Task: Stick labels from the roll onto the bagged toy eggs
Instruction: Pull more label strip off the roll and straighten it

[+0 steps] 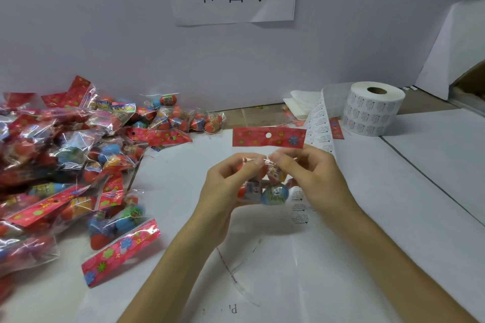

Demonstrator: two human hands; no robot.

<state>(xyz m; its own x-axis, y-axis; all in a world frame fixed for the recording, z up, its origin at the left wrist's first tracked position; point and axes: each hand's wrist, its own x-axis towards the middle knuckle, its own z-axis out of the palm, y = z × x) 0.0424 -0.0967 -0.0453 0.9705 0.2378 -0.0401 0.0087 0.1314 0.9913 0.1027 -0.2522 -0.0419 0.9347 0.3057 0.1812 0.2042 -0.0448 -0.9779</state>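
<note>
Red-headed bag of toy eggs (pixel 273 193) is held up over the table (pixel 393 186) centre. Left hand (pixel 225 186) & right hand (pixel 309 178) both pinch its clear film just under the header, fingers curled. Label roll (pixel 372 110) stands upright at back right, w/ its strip (pixel 319 123) trailing twd the hands. Pile of bagged eggs (pixel 65 165) lies at left.

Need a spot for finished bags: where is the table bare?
Bare table lies right of the right hand, in front of the label roll. A patch sits between the left hand and the pile of bagged eggs, which crowds the left. The label strip trails past the held bag.
</note>
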